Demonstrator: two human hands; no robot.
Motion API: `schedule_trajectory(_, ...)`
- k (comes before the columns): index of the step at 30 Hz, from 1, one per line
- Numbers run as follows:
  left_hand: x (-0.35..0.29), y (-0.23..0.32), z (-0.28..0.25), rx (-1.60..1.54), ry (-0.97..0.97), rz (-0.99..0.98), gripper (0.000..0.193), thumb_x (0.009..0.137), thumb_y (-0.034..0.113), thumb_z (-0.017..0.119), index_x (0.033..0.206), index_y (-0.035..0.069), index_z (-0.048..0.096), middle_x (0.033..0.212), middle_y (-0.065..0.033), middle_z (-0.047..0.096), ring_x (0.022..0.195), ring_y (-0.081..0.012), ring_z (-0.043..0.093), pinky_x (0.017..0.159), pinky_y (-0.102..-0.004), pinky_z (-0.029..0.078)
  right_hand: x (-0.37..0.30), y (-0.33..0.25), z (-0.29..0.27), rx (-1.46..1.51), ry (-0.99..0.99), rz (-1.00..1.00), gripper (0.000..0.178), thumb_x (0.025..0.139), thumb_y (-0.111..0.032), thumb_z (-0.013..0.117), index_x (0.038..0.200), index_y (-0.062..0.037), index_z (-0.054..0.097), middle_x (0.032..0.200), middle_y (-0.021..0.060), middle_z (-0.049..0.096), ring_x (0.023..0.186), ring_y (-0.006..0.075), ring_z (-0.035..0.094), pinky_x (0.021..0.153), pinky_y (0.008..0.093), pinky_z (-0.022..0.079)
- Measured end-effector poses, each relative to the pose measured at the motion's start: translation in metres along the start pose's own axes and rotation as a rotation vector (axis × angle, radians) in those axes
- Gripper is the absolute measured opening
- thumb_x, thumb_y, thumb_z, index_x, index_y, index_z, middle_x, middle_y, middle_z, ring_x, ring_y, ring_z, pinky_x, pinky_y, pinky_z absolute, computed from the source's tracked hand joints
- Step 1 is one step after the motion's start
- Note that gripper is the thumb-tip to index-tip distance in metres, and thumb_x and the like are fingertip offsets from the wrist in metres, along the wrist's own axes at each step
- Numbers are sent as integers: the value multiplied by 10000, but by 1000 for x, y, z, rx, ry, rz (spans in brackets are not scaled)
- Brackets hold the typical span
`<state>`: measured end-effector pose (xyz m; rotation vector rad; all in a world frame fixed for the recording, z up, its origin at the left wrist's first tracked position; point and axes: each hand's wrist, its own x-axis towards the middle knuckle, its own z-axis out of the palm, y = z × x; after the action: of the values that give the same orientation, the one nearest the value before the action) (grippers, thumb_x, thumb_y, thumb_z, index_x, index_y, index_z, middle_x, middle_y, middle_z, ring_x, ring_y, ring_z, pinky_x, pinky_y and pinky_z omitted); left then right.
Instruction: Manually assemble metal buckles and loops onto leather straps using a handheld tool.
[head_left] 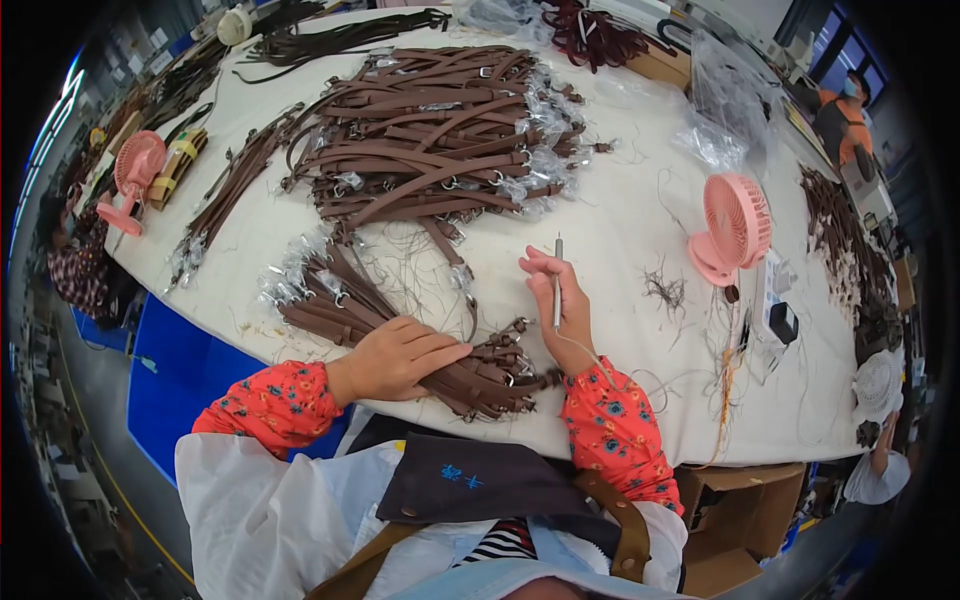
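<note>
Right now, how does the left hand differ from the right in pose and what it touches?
The left hand lies across the brown straps with fingers fairly straight; the right hand has curled fingers. The left hand touches straps, while the right hand holds a slim grey tool, nearly upright in view. Both are bare and come from red floral sleeves.

The left hand [400, 358] is lying palm down across the bundle of brown buckled straps [468, 385], its fingers pointing rightward together. The right hand [572, 308] is standing upright just right of that bundle, thumb and bent fingers holding a pinch. The left forearm [275, 402] and right forearm [618, 425] are slanting toward it from the near side.
</note>
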<state>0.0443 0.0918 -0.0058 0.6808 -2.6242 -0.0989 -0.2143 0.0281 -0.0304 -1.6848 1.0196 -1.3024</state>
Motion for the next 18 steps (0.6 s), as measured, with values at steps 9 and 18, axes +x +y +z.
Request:
schedule_trajectory(9,13,-50,1,167,24,-369,743,649,288,823,1271,47,495,981,-87,584,910,-266,565,804,-386,427,-1,-8,-2,-27,-31,-10,196,1018,-153,477,1150,-19,534,1290,214,591,1129,245,619,956,317,452)
schedule_trajectory(18,14,-27,8,68,-25,-236,836,612,284,834,1329,70,463,1117,-46,593,1014,-224,562,885,-365,413,0,-15,-7,-130,-5,-105,171,1008,-79,467,1140,-14,555,1259,207,610,1105,259,634,946,324,468)
